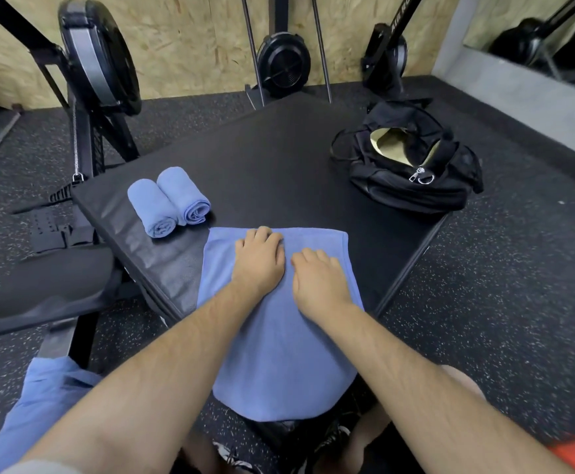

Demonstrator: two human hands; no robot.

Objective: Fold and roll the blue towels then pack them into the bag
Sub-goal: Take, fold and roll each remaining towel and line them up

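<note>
Blue towel (pixel 279 336), far edge in grasp of left hand (pixel 258 260), right hand (pixel 318 280); bare mat (pixel 279 165) beyond.

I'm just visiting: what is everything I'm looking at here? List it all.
rolled towels: two, blue, side by side, mat's left part
flat towel: one, blue, draped over mat's near edge
bag: one, black, unzipped, mat's far right
mat: one, black, under towels and bag
exercise machines: three, black, along the back
left hand: on the flat towel
right hand: on the flat towel, beside the left
</note>
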